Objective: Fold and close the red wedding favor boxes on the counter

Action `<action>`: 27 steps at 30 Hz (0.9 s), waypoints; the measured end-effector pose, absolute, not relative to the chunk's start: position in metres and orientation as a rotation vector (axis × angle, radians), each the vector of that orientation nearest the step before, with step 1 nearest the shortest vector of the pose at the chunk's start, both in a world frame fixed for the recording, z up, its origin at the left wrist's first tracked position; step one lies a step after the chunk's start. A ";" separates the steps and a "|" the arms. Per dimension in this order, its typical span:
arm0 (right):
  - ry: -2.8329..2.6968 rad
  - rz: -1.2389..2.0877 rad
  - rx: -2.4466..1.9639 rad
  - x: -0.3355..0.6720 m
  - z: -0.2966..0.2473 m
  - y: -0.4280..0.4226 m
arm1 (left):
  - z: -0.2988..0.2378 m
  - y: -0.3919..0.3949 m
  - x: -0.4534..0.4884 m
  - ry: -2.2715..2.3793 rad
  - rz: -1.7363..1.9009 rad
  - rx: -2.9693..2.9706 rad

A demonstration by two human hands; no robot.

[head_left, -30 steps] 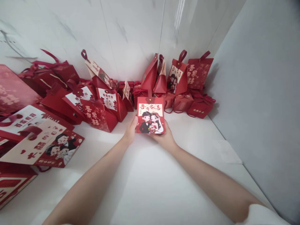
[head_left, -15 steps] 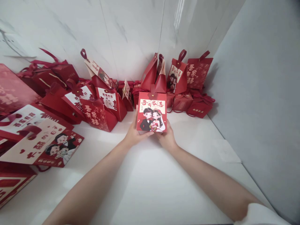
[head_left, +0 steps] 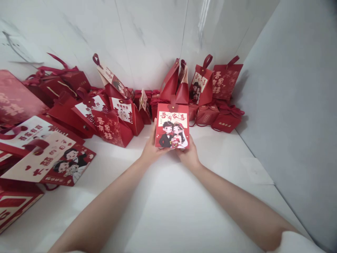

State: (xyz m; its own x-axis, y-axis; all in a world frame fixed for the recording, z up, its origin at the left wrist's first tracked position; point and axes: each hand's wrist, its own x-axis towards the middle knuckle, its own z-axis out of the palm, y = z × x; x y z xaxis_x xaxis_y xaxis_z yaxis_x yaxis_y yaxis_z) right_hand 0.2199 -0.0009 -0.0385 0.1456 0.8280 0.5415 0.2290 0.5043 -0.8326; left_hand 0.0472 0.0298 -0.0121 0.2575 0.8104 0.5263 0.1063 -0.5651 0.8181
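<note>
Nearest, the white table [head_left: 168,218] is seen, and at its left a pale-panelled box [head_left: 28,193] is only partly shown, with a cream and red bag [head_left: 71,165] tilted just beyond it. Farther in, a red box [head_left: 172,126] printed with a cartoon couple is held strap-up towards the back of the table, gripped between the left hand [head_left: 151,150] and the right hand [head_left: 190,156] at its lower sides; whether its base is touching the table cannot be told. Its top looks fastened at the stud [head_left: 173,107], so the closing is judged done, while the box is not yet let go; whether anything is packed inside is hidden. Behind it, upright bags [head_left: 201,84] are already stood on ribboned boxes [head_left: 226,119], lined up along the marbled wall [head_left: 147,35]
</note>
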 end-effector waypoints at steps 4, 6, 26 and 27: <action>-1.433 0.733 -0.904 0.220 -0.034 -0.004 | -0.012 0.031 0.045 0.856 1.371 1.861; -1.490 0.800 -0.841 0.222 -0.030 -0.006 | -0.011 0.031 0.044 0.899 1.351 1.872; -1.514 0.672 -0.937 0.227 -0.024 -0.011 | -0.016 0.029 0.048 0.897 1.325 1.780; -1.513 0.680 -0.933 0.228 -0.025 -0.011 | -0.016 0.029 0.048 0.902 1.330 1.791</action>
State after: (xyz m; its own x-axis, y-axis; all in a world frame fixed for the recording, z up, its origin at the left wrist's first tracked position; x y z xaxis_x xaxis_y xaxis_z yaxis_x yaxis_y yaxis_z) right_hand 0.2275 -0.0108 -0.0246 -0.0070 0.8546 0.5193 0.1791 0.5120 -0.8401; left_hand 0.0475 0.0285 -0.0158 0.2231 0.8567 0.4651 0.1147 -0.4969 0.8602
